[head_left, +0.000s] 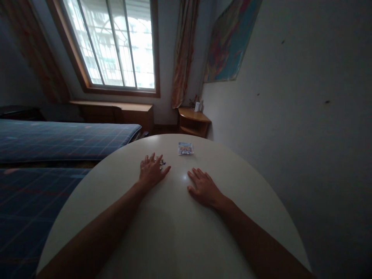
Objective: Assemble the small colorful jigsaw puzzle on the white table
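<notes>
My left hand (151, 171) lies flat on a round white table (250, 186), fingers stretched out and spread. Its fingertips rest on or beside a few small dark pieces (162, 162), too small to name. My right hand (202, 187) also lies palm down on the table, fingers apart, holding nothing. A small printed card or picture (185, 148) lies flat beyond both hands, near the table's far edge, untouched.
A bed with a blue checked cover (58, 139) runs along the left of the table. A white wall (290, 97) stands close on the right. A wooden corner shelf (194, 121) and a window (116, 42) with curtains are behind the table.
</notes>
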The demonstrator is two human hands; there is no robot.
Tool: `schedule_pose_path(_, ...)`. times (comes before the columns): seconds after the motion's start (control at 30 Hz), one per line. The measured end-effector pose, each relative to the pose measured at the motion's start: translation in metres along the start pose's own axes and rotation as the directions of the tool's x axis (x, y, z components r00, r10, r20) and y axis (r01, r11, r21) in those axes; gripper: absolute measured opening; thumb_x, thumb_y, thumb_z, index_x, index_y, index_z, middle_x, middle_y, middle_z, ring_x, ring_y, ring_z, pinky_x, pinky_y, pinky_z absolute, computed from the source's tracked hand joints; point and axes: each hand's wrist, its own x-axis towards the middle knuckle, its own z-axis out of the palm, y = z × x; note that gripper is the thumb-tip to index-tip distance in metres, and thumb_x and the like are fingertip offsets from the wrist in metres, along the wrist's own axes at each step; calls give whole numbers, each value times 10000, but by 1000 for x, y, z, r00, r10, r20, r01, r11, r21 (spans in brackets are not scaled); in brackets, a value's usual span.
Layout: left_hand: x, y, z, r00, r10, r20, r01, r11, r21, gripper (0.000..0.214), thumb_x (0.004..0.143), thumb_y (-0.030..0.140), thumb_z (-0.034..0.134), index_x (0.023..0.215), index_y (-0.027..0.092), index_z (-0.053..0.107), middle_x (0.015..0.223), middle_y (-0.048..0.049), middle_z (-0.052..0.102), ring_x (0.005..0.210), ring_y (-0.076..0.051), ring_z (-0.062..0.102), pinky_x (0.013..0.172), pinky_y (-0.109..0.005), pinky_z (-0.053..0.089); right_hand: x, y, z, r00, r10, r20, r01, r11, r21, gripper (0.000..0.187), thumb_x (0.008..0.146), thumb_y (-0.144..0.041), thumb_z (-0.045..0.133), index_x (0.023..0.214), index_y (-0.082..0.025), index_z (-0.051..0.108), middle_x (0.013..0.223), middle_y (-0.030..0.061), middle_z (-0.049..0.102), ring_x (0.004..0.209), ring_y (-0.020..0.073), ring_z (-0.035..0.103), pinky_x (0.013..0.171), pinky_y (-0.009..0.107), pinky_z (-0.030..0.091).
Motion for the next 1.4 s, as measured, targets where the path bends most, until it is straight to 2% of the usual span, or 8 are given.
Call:
schedule_pose_path(0.17,18,-13,8,994,-52,99,51,999,11,689,902,617,474,1453,204,464,1524,-183,400,1384,-485,326,1072,-670,261,0,2,0,1000,-7,-6,7,1000,1,671,929,-443,431,1531,-166,323,1616,135,225,1496,297,166,1193,505,120)
schedule_pose_path(0.37,15,-5,13,960,173,221,-156,984,-91,554,956,458,448,1442,193,464,1543,-106,395,1454,-341,276,1175,-526,216,1,2,3,1000,-10,-16,10,1000,-5,661,929,-434,443,1522,-159,342,1607,145,250,1491,303,185,1191,517,127)
schedule_pose_path(0.53,-11,28,13,845,459,275,-390,880,-272,521,964,419,455,1451,233,444,1556,-58,380,1465,-248,274,1197,-438,223,0,7,2,998,-41,-47,43,999,27,644,928,-416,479,1501,-141,376,1585,164,297,1478,328,220,1183,548,164)
schedule_pose_path(0.7,-34,57,12,748,620,238,-492,758,-429,532,971,395,474,1475,243,392,1549,-59,393,1455,-230,301,1203,-422,232,-11,25,-10,962,-244,-119,263,947,186,581,874,-402,610,1378,-130,514,1438,179,513,1364,278,438,1150,443,325)
schedule_pose_path(0.93,-38,59,0,822,561,96,-430,723,-542,437,986,358,462,1396,208,454,1403,-104,564,1309,-228,514,1094,-381,416,-20,30,-22,942,-304,-145,330,920,212,430,844,-302,672,1253,-180,624,1270,125,620,1186,244,564,1050,379,427)
schedule_pose_path(1.13,-32,57,-5,914,403,-48,-362,754,-548,222,999,271,413,1042,199,619,1027,-69,695,978,-200,650,897,-351,510,-20,31,-32,971,-225,-81,236,954,182,318,854,-327,691,1148,-208,703,1042,94,671,990,222,613,923,355,467)
schedule_pose_path(1.27,-32,59,-5,900,431,-61,-398,757,-519,149,953,237,505,907,196,640,897,-47,671,836,-190,624,802,-337,499,-18,35,-33,986,-148,-80,162,962,222,200,832,-269,706,1006,-177,738,894,63,682,809,176,619,751,285,470)
schedule_pose_path(1.4,-45,57,-14,825,562,-59,-531,735,-423,78,911,249,587,954,213,641,960,-47,668,896,-213,599,844,-375,461,-16,37,-32,984,-156,-84,171,960,222,161,834,-219,678,973,-181,750,868,50,694,774,156,617,716,261,451)
